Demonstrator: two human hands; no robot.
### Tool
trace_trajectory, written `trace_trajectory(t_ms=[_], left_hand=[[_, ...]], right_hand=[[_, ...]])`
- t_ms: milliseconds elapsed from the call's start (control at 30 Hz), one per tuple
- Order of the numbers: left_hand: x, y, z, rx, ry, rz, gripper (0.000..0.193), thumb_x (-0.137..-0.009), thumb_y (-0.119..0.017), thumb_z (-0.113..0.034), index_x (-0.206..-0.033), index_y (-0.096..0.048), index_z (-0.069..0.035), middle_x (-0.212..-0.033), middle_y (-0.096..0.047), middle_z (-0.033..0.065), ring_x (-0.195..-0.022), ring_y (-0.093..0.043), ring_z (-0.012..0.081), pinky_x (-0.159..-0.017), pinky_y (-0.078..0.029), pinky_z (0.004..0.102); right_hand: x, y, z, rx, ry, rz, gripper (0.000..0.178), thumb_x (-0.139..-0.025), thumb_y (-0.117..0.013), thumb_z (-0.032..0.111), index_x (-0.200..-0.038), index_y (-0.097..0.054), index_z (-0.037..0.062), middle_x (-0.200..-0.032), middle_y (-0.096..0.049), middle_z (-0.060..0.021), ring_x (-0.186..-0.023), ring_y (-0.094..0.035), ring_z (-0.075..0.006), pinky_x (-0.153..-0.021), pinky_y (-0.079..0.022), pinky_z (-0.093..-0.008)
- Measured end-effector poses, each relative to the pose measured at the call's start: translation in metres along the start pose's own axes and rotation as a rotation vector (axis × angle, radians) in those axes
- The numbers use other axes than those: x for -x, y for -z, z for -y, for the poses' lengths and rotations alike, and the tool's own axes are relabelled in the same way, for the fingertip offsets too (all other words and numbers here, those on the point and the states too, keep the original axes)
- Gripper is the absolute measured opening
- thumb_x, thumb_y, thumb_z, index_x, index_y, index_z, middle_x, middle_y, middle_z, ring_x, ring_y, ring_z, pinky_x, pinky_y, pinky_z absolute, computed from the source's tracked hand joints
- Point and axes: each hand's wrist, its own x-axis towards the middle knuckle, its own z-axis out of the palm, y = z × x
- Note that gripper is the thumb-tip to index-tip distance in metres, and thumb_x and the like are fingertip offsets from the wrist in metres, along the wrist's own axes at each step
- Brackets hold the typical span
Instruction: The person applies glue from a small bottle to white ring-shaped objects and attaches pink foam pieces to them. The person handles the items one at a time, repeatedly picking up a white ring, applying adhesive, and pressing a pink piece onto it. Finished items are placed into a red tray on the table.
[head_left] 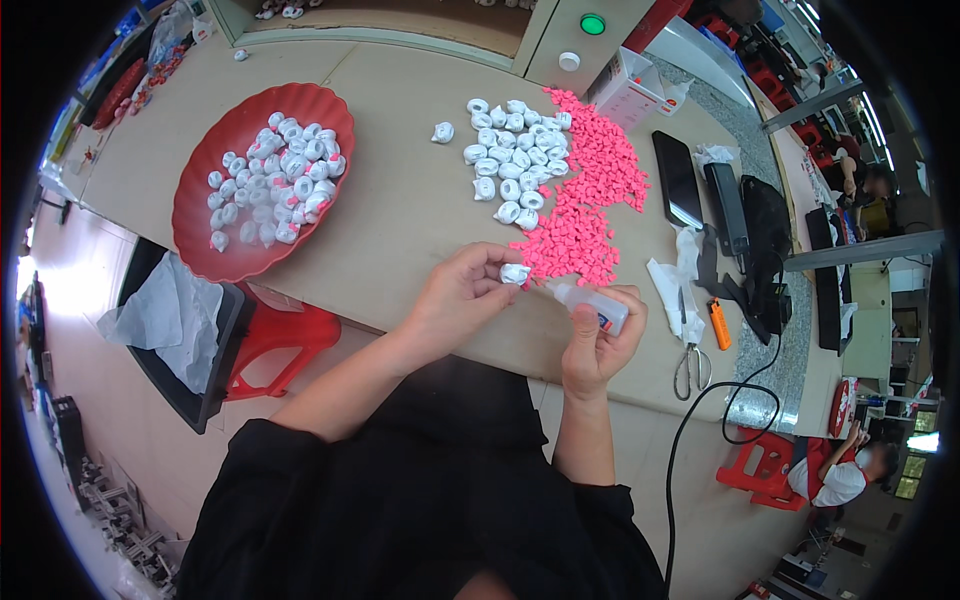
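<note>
Between the thumb and fingers of my left hand point(462, 295) is a small white rounded piece point(515, 273) with a bit of pink at its lower side. My right hand point(603, 345) is wrapped round a clear squeeze bottle point(598, 304), its nozzle pointing left toward the white piece. Just beyond both hands a heap of small pink pieces point(572, 243) spreads over the table. Several more white rounded pieces point(520, 153) lie grouped left of the heap. A red scalloped dish point(195, 200) on the left holds several white pieces, some with pink parts attached.
Right of the heap lie a black phone point(678, 178), scissors point(691, 372), an orange cutter point(720, 325) and crumpled tissue point(665, 285). A white box point(625, 88) stands behind. A black cable point(672, 480) hangs off the right edge. A red stool point(285, 345) is at the left.
</note>
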Motion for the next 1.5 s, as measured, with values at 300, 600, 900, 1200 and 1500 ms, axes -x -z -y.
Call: trace_trajectory(t_ms=[300, 600, 900, 1200, 1500], left_hand=[[0.000, 0.001, 0.003, -0.019, -0.015, -0.006, 0.026, -0.084, -0.051, 0.007, -0.109, -0.047, 0.003, -0.098, -0.053, 0.0058, -0.085, -0.055, 0.0076, -0.075, -0.047, 0.0214], [0.000, -0.001, 0.001, -0.029, -0.014, -0.009, 0.026, -0.084, -0.051, 0.006, -0.109, -0.047, 0.003, -0.100, -0.053, 0.0063, -0.087, -0.055, 0.0089, -0.077, -0.047, 0.0226], [-0.005, 0.010, 0.000, 0.115, 0.049, 0.084, 0.034, -0.093, -0.043, -0.013, -0.123, -0.041, 0.003, -0.103, -0.054, 0.0101, -0.089, -0.056, 0.0152, -0.078, -0.047, 0.0278], [-0.005, 0.011, 0.002, 0.171, 0.012, 0.130, 0.029, -0.094, -0.040, -0.010, -0.119, -0.044, 0.004, -0.105, -0.053, 0.0106, -0.092, -0.054, 0.0162, -0.080, -0.046, 0.0287], [0.002, -0.005, 0.005, -0.178, -0.115, -0.042, 0.029, -0.089, -0.050, -0.006, -0.116, -0.046, 0.002, -0.101, -0.051, 0.0085, -0.085, -0.052, 0.0134, -0.077, -0.046, 0.0274]], right_hand=[[0.000, -0.001, 0.002, -0.012, -0.020, 0.010, 0.024, -0.084, -0.059, 0.014, -0.096, -0.044, 0.0002, -0.084, -0.044, -0.0064, -0.067, -0.043, -0.0091, -0.057, -0.036, -0.0187], [0.001, 0.000, 0.002, -0.056, -0.068, -0.010, 0.023, -0.084, -0.058, 0.014, -0.096, -0.043, 0.0004, -0.082, -0.045, -0.0061, -0.067, -0.044, -0.0097, -0.056, -0.037, -0.0195], [-0.014, 0.016, -0.003, -0.805, -0.526, -0.341, 0.028, -0.082, -0.064, 0.019, -0.098, -0.049, 0.0016, -0.087, -0.057, -0.0084, -0.073, -0.056, -0.0164, -0.064, -0.045, -0.0271], [-0.011, 0.030, -0.003, -0.833, -0.601, -0.209, 0.045, -0.074, -0.072, 0.026, -0.105, -0.049, 0.0016, -0.087, -0.056, -0.0059, -0.070, -0.053, -0.0143, -0.062, -0.042, -0.0255], [0.005, 0.014, -0.003, -0.601, -0.580, -0.536, 0.031, -0.088, -0.055, 0.019, -0.110, -0.045, -0.0006, -0.088, -0.055, -0.0080, -0.068, -0.053, -0.0129, -0.060, -0.042, -0.0264]])
